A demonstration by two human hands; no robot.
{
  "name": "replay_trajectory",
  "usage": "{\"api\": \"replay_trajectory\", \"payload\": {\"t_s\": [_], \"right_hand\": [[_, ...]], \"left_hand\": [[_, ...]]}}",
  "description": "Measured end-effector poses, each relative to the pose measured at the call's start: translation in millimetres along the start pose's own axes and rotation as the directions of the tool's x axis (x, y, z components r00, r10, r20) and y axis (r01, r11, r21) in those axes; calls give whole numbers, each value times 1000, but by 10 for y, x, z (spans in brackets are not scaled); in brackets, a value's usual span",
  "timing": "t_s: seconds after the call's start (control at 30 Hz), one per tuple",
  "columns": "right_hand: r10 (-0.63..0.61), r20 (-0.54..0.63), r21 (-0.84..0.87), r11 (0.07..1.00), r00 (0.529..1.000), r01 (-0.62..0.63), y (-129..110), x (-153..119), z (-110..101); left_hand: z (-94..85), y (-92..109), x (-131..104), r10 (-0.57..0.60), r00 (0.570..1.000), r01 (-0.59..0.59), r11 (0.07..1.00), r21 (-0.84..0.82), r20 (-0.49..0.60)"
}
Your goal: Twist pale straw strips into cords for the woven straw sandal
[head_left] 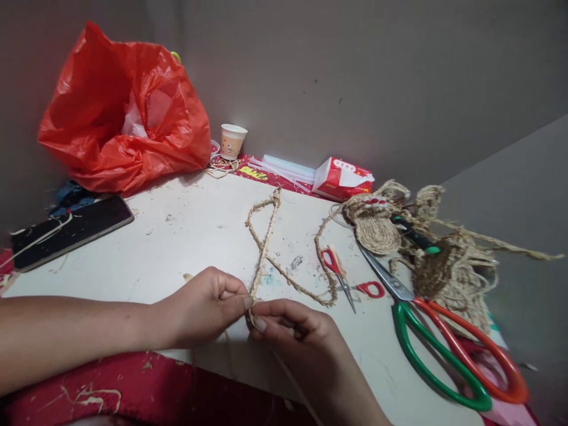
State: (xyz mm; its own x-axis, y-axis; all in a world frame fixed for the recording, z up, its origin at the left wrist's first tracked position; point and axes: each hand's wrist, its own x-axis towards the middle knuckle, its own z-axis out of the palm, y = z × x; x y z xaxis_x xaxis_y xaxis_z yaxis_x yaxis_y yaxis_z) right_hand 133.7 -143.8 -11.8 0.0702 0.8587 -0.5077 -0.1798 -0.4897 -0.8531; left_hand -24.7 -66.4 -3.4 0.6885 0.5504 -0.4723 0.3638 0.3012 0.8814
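At the far left of the flat white table [186,236], a big, shiny red plastic bag [146,142]. On its right, a messy tan rope heap [457,272] and big scissors with green and orange handles [410,299]. Near its front edge, left hand [210,307] and right hand [299,331], each pinching one thin, bumpy tan straw cord [265,248] with finger and thumb, the rest in bends across its middle. Right of its middle, small red-handled scissors [344,283]. At its back, a little paper cup [232,143].

And you have two hands [202,307] [295,325], two pairs of scissors [402,290] [341,277] (yes, two!), one phone [75,228], one cup [231,142], one plastic bag [177,130], one tissue pack [331,177]!
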Motion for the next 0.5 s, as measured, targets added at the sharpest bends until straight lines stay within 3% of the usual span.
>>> {"api": "replay_trajectory", "payload": {"t_s": [0.17,0.4,0.5], "right_hand": [[23,-81,113,994,996,-14,15,-8,51],[-286,-141,-205,945,948,255,33,-135,87],[-269,-92,-150,956,959,254,54,-98,45]], "left_hand": [[-10,39,0,-7,1000,7,998,-55,-9],[-3,33,2,37,999,-36,990,-140,4],[-10,32,11,43,999,-40,983,-177,12]]}}
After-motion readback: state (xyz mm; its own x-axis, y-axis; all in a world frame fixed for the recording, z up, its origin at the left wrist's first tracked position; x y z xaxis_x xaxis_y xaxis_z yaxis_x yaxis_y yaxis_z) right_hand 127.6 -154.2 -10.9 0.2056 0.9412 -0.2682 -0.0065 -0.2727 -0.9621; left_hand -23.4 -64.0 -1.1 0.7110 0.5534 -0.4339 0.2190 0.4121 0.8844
